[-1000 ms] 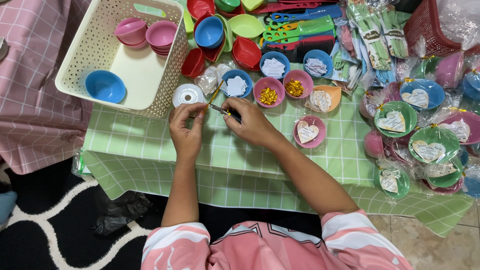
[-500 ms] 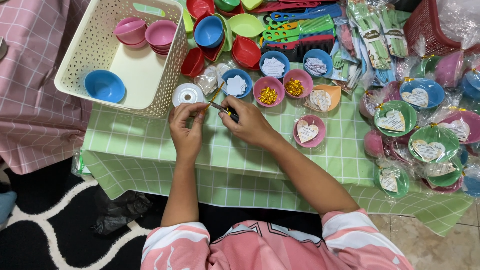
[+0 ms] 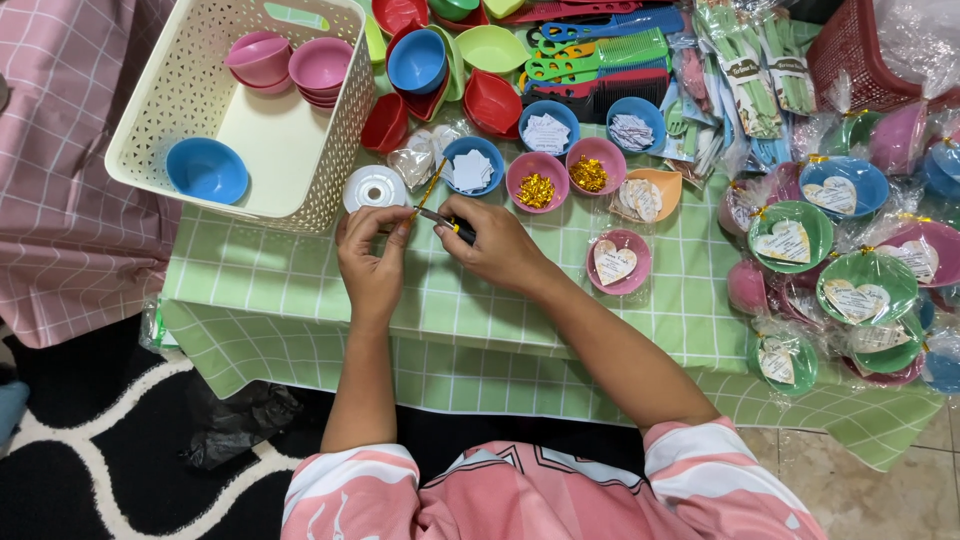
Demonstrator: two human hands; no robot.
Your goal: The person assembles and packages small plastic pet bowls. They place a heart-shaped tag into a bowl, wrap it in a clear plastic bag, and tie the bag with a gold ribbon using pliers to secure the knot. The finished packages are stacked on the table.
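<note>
Two hands meet over the green checked counter [image 3: 300, 290], a little in from its left edge. The left hand [image 3: 372, 255] has its fingers [image 3: 400, 228] pinched narrow on the end of a thin gold twist tie [image 3: 430, 188], which slants up toward the bowls. The right hand [image 3: 495, 245] closes its fingers on a small dark tool with a yellow band [image 3: 447, 221], its tip touching the tie at the left fingertips. Just beside the left hand lies a white round lid [image 3: 375, 187].

Behind the hands stands a row of small bowls: a blue bowl [image 3: 473, 166] holding white paper slips, a pink bowl [image 3: 537, 181] and a second pink bowl [image 3: 596, 165] each holding gold ties, an orange bowl [image 3: 640, 196] with heart tags, and nearer the front a pink bowl with one heart tag [image 3: 615, 264]. At the far left corner a cream perforated basket [image 3: 200, 90] holds one blue bowl [image 3: 206, 170] and stacked pink bowls [image 3: 290, 62]. Toward the right edge lie wrapped bowls [image 3: 790, 235], each sealed in clear film with a heart tag.
</note>
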